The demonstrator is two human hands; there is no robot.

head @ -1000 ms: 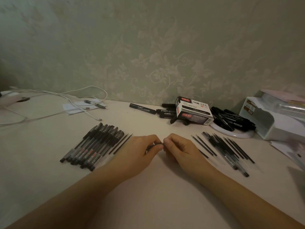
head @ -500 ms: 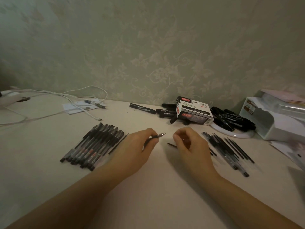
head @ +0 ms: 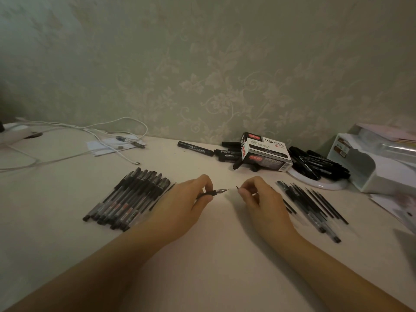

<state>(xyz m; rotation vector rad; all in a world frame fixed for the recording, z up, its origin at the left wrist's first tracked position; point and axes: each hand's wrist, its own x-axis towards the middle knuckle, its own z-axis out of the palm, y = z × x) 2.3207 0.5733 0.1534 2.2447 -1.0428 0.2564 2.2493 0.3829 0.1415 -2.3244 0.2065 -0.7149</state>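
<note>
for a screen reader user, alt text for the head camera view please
A person's left hand holds a black pen, tip pointing right, while the right hand pinches a thin dark refill just apart from it, over a pale table. A row of capped pens lies to the left, loose refills to the right, a marker box behind.
</note>
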